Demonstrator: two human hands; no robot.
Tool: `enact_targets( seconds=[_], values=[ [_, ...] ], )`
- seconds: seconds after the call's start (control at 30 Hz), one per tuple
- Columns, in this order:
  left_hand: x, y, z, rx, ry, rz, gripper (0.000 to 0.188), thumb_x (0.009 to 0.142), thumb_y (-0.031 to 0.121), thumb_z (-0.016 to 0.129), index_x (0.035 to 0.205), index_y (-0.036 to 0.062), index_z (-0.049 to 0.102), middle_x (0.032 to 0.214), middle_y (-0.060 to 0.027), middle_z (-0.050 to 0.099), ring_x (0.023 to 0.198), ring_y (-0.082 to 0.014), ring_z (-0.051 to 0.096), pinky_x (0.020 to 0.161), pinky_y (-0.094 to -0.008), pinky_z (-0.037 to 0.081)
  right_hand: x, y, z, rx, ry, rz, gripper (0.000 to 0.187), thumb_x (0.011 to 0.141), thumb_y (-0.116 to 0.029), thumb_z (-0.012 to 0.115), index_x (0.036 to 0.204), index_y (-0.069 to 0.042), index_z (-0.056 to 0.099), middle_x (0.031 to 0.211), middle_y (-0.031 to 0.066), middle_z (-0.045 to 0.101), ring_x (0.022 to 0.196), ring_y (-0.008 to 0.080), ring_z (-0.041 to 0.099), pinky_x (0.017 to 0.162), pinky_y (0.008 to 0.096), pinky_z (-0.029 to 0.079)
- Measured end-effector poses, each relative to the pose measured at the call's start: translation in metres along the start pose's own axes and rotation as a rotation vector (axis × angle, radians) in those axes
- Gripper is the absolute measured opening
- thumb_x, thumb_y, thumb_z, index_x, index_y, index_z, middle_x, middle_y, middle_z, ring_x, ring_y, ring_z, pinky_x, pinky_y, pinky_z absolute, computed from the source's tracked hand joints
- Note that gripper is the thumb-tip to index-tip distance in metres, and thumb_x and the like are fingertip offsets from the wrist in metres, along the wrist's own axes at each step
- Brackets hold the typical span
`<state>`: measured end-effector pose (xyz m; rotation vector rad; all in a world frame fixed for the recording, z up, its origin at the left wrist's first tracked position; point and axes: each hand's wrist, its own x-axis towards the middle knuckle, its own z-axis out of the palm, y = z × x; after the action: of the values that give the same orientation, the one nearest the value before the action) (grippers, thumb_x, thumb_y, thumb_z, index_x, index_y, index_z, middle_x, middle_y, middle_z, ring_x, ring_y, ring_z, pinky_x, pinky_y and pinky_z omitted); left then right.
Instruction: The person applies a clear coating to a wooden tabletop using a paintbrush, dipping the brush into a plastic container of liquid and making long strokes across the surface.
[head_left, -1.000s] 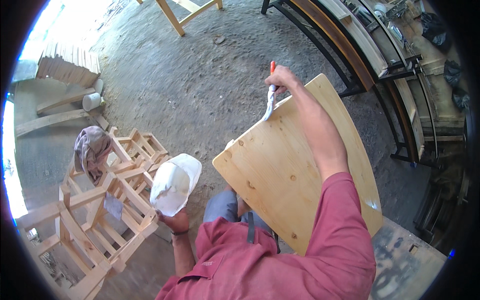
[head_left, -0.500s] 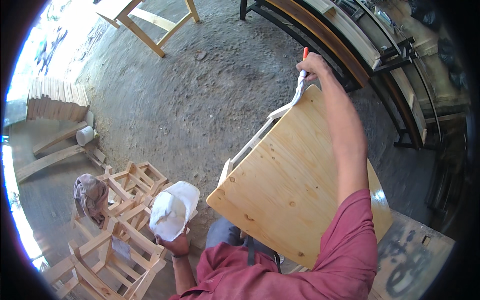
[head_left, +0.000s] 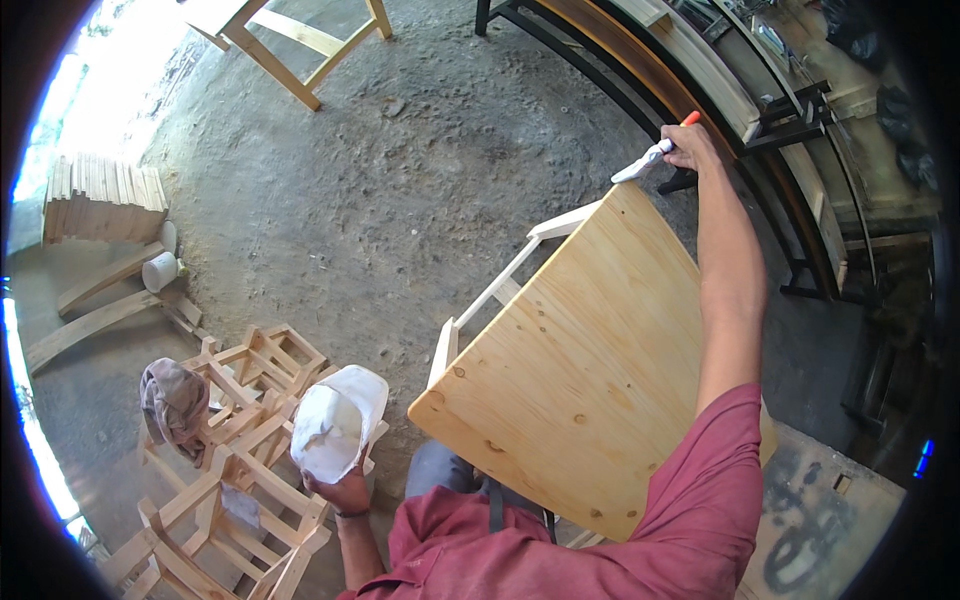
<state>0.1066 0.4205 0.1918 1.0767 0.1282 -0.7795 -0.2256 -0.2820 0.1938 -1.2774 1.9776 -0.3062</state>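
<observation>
My right hand (head_left: 690, 146) is closed around a paintbrush (head_left: 645, 162) with an orange-tipped handle and a whitish, coated head. The brush meets the far corner of a pale pine tabletop (head_left: 560, 390), which lies across in front of me with white-looking legs (head_left: 444, 350) along its left side. Low on the left, my left hand (head_left: 342, 490) grips a cut-open white plastic container (head_left: 340, 425) from below and behind. Its inside is whitish; how much it holds I cannot tell.
Several unpainted wooden frames (head_left: 235, 480) stack at lower left, with a crumpled cloth (head_left: 172, 400) on top. Beyond are stacked wood slats (head_left: 105, 198), a white cup (head_left: 160, 271), and a small table (head_left: 285, 65). Dark-framed benches (head_left: 640, 60) line the far right.
My right hand and the brush have moved to the right, from the tabletop's left edge to its far corner. My left hand still holds the container.
</observation>
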Motion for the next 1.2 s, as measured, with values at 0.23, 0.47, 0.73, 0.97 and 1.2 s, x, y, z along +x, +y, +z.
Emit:
enact_targets(
  seconds=[0.23,0.47,0.73,0.97,1.2],
  values=[
    [0.008,-0.005,0.011,0.038,-0.035,-0.024,0.088,0.077,0.067,0.053,0.148,0.0267,0.02,0.152,-0.0078,0.023,0.139,-0.0385,0.023,0.105,-0.0653,0.029,0.023,0.097,-0.033,0.354,-0.184,0.196,0.015,0.076,-0.022,0.065,0.074,-0.008,0.06,0.067,0.0018,0.063,0.052,0.0099,0.062,0.045,0.0185,0.053],
    [0.001,-0.002,0.033,0.057,-0.003,-0.066,0.085,0.078,0.068,0.051,0.147,0.0266,0.022,0.149,-0.0072,0.025,0.138,-0.0374,0.026,0.099,-0.0652,0.038,0.006,0.167,-0.065,0.43,-0.148,0.328,0.011,0.075,-0.023,0.065,0.075,-0.013,0.061,0.071,-0.0004,0.064,0.058,0.0106,0.062,0.051,0.0193,0.051],
    [-0.016,-0.001,0.024,0.022,-0.099,-0.058,0.087,0.079,0.064,0.054,0.149,0.0247,0.019,0.153,-0.0105,0.02,0.139,-0.041,0.022,0.103,-0.0667,0.033,-0.009,0.282,-0.136,0.363,-0.087,0.368,0.013,0.074,-0.024,0.066,0.076,-0.012,0.061,0.072,-0.0006,0.064,0.059,0.0101,0.062,0.051,0.0191,0.05],
    [-0.065,-0.025,0.06,-0.02,-0.189,-0.051,0.086,0.079,0.063,0.054,0.149,0.0263,0.018,0.154,-0.0107,0.019,0.14,-0.0408,0.021,0.105,-0.0662,0.03,-0.033,0.385,-0.21,0.341,-0.046,0.382,0.013,0.074,-0.023,0.065,0.073,-0.011,0.061,0.068,0.0007,0.063,0.056,0.0093,0.061,0.052,0.0192,0.051],
    [-0.166,-0.077,0.111,0.018,-0.205,-0.067,0.089,0.079,0.065,0.052,0.15,0.0255,0.016,0.155,-0.0117,0.016,0.141,-0.0408,0.015,0.105,-0.0676,0.028,-0.056,0.53,-0.307,0.327,-0.047,0.391,0.014,0.073,-0.024,0.065,0.077,-0.011,0.062,0.07,0.001,0.064,0.056,0.01,0.062,0.049,0.0193,0.05]
  ],
)
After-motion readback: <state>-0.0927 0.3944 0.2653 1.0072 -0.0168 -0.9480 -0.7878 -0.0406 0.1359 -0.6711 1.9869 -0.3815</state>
